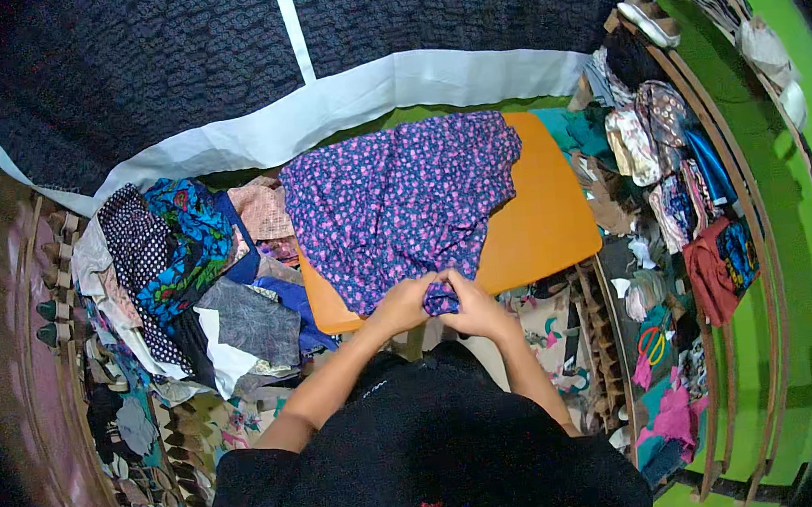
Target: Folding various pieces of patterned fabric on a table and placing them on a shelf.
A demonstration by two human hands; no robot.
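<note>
A navy cloth with a small pink and purple flower print (401, 191) lies spread over an orange table (547, 212). Its near edge is gathered up at the table's front, close to my body. There my left hand (405, 305) and my right hand (473, 305) meet, fingers closed on a bunched bit of that fabric. A small fold of it shows between the two hands. Whether the cloth is a finished garment or a loose piece, I cannot tell.
Left of the table is a heap of mixed fabrics (173, 245). Wooden racks (741, 224) on the right hold folded cloths and shoes. Yellow-handled scissors (653, 346) lie there too. A dark curtain with a white border (353, 94) hangs behind the table.
</note>
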